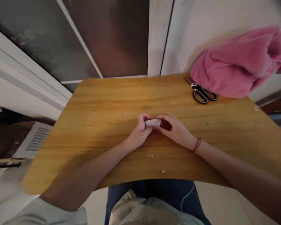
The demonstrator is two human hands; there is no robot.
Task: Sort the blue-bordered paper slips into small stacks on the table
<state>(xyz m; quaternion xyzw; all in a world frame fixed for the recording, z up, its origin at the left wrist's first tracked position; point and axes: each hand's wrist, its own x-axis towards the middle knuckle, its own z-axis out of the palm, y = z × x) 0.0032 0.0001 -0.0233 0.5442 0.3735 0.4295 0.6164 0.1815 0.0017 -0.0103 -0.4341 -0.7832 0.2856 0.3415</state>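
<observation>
A small wad of white folded paper is held between my two hands, a little above the middle of the wooden table. My left hand grips its left end, with the thumb along the near side. On the right end, the thumb and fingertips of my right hand close in a pinch. A red string band circles my right wrist. The paper's layers look uneven, and its far side is partly hidden by my fingers.
Scissors with black handles lie at the table's back right, beside a pink plush cloth bundle. Tiny white scraps dot the near tabletop. A cardboard box stands left of the table. Behind rises a glass-panelled door.
</observation>
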